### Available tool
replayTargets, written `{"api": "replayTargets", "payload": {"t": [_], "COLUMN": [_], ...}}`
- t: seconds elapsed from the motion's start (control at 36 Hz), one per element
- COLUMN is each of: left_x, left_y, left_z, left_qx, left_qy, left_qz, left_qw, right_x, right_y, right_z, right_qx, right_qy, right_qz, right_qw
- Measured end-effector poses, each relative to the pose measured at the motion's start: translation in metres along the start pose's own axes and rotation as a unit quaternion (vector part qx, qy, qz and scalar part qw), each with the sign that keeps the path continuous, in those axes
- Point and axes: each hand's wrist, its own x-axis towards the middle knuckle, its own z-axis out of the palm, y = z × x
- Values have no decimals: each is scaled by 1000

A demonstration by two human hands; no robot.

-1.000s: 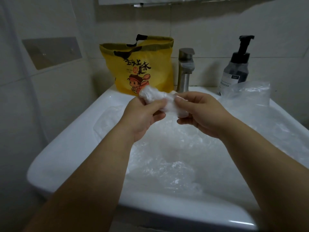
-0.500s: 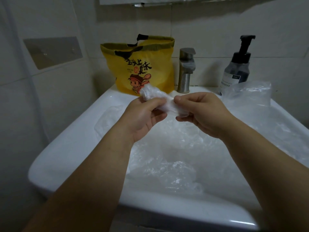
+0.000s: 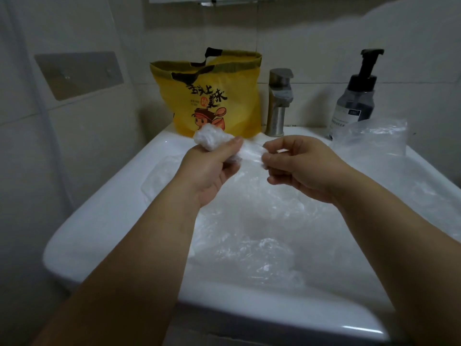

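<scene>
Home bathroom, looks like: white basin (image 3: 104, 221) under right hand (image 3: 301, 168), steel tap (image 3: 278, 106) just beyond, pump bottle (image 3: 356, 96) farther right, tiled wall (image 3: 311, 33) behind.

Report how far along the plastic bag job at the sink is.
Done: crumpled clear bags lie loose in the sink. In hand: the left grip holds a white plastic wad while the right grip pinches a film stretched from it. Left: the wad looks bulky, so probably more to pull apart.
</scene>
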Motion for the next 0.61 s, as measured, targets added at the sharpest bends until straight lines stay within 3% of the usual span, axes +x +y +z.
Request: {"api": "replayTargets", "payload": {"t": [0.11,0.28,0.39,0.61], "left_x": [-1,-1,-2,-2], "left_y": [-1,-4,-3,-4], "left_z": [0,1,2,3], "left_qx": [7,12,-8,-37], "left_qy": [-2,8,16,4], "left_qz": [-15,-24,-48,-97], "left_qw": [1000,1000,999,995], "right_x": [0,-7,-7,0], "right_y": [2,2,5,16], "right_z": [4,10,9,9], "right_qx": [-21,-76,-243,-308], "right_qy": [7,-68,-40,17], "right_qz": [-30,-72,-117,-190], "right_qw": [999,992,962,932]}}
